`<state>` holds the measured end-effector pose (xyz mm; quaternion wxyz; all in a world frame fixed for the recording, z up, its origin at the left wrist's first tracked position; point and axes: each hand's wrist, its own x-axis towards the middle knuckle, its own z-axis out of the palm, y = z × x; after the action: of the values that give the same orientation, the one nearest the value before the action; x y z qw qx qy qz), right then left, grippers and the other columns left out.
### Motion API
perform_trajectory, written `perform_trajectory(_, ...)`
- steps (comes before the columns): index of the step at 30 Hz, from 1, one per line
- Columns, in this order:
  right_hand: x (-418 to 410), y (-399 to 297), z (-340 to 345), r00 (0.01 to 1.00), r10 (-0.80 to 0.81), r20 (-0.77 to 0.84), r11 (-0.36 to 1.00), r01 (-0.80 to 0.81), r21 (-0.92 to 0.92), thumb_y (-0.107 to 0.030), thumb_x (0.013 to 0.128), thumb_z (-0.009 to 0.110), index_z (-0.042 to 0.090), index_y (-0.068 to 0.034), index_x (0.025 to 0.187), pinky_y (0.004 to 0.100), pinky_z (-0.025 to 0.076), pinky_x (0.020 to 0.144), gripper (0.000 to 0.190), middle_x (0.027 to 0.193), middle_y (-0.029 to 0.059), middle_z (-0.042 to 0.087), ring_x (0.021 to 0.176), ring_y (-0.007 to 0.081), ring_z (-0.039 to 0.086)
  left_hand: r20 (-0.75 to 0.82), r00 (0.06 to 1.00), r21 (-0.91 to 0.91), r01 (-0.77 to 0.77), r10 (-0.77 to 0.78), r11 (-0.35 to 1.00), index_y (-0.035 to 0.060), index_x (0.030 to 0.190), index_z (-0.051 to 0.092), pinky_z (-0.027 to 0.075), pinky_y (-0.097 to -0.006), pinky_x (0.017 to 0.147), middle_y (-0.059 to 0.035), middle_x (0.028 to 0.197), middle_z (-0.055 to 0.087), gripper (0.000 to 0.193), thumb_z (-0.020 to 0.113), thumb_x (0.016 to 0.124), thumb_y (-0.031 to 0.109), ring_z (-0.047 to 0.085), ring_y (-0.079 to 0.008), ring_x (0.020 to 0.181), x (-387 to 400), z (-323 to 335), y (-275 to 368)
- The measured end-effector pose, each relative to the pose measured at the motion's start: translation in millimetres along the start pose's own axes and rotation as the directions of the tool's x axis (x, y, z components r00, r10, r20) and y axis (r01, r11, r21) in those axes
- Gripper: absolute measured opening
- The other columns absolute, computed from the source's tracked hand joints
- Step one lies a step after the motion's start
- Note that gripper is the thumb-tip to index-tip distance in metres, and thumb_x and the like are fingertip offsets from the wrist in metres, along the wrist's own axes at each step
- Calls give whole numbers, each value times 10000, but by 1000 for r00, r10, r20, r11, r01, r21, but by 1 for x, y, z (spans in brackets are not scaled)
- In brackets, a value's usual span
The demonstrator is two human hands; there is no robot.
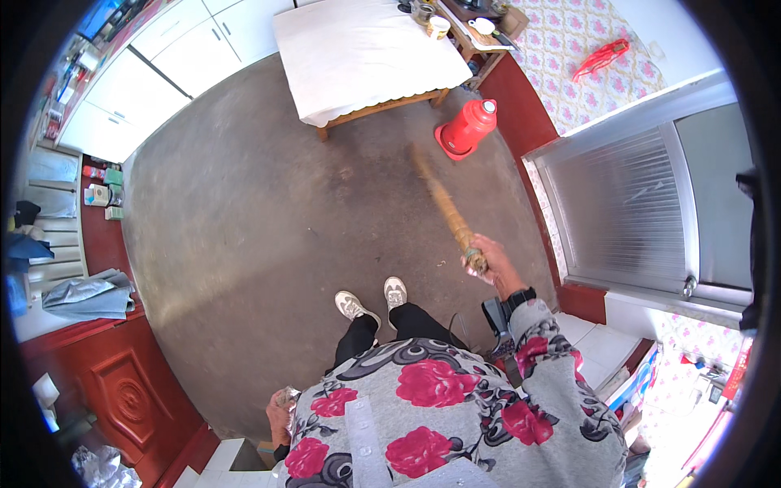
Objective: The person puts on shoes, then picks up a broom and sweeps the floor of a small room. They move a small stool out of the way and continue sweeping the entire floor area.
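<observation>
My right hand [490, 259] grips a tan, stick-like broom handle [450, 215] near its bound end, where a greenish tie shows. From there it slants away to the upper left over the grey concrete floor [244, 201]. Its far end is blurred, so I cannot tell its shape. Beyond that end, a little to the right, stands a red thermos flask [468, 127]. Low by my left hip is my left hand [280, 418], partly hidden by my flowered top. Something pale and shiny shows at its fingers, but whether it is held I cannot tell.
A low wooden table with a white cloth [372, 61] stands ahead, a mug [438, 27] on its far right corner. White cabinets [195, 55] line the far left. A red panelled door [128, 390] is at left, a metal-framed glazed door [616, 207] at right.
</observation>
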<state>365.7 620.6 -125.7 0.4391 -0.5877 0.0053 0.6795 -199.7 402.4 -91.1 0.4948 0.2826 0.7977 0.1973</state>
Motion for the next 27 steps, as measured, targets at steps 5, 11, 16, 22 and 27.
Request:
perform_trajectory(5,48,-23,-22,970,-80,-228,995,65,-73,-117,769,593,522,-25,888,367,487,381,165,673,117,545,480,243,571,-42,999,336,10,5,942,3,1054,597,474,-306,777,-97,916,662,475,678,599,117,616,-194,834,-3,-3,24)
perform_trajectory(11,72,7,-18,946,-86,-312,996,89,-4,-50,718,598,573,-11,806,369,463,387,100,665,95,552,498,208,564,-30,998,240,56,-50,969,5,1053,603,473,-288,779,-102,925,667,440,694,644,139,611,-159,854,-16,-11,-10)
perform_trajectory(16,54,57,-6,977,-64,-203,953,-1,-303,-74,702,608,580,7,949,349,475,450,261,683,68,556,557,172,566,-38,996,179,83,-78,980,9,1048,606,466,-282,781,-95,917,663,395,702,701,171,605,-149,847,-23,2,-13)
perform_trajectory(22,13,92,25,986,-70,-151,836,-24,-548,-121,686,633,556,52,1069,337,480,558,427,767,85,599,666,183,583,28,999,188,-36,31,982,8,1045,601,474,-290,756,-94,892,666,395,690,682,138,611,-154,831,-8,14,-21)
perform_trajectory(27,-11,119,49,998,-13,-68,813,-29,-581,-127,671,655,548,74,1089,322,472,579,476,812,108,615,693,174,584,89,995,-140,61,-48,988,11,1056,592,480,-286,735,-92,882,666,403,661,665,84,612,-144,814,16,19,-43)
